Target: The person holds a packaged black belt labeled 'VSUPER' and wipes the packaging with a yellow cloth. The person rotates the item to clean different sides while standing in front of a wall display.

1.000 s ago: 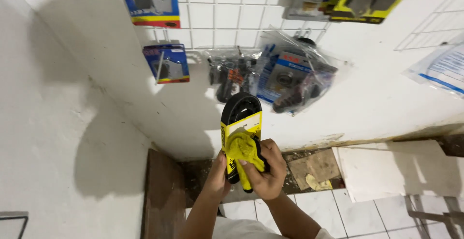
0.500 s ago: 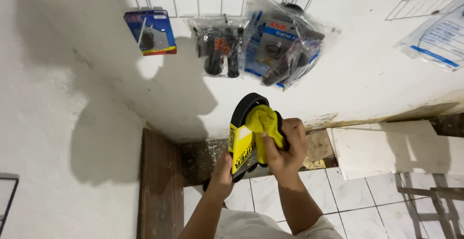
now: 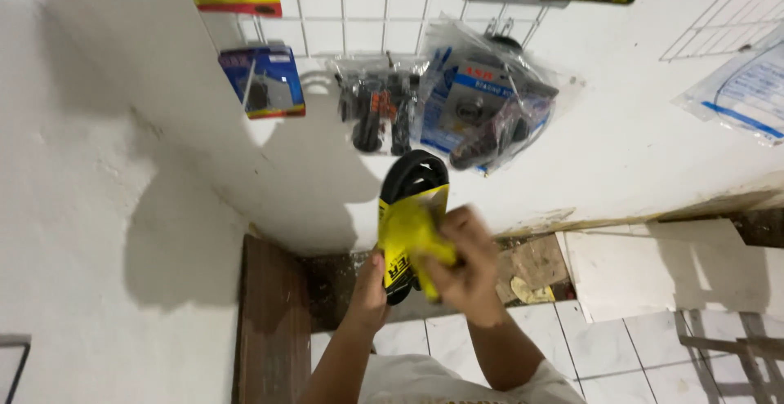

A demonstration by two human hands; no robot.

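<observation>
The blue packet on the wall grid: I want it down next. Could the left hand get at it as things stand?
Probably not at once: the left hand grips the black belt in its yellow sleeve. The blue packet hangs unobstructed.

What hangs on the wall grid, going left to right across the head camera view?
Blue carded pack → bag of black parts → clear bag with blue card → clear flat packet with a paper sheet.

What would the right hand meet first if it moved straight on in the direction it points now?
The right hand points up and left, gripping a yellow cloth against the belt package. So it would meet that package first. Beyond it is probably the white wall, though depth is unclear.
</observation>
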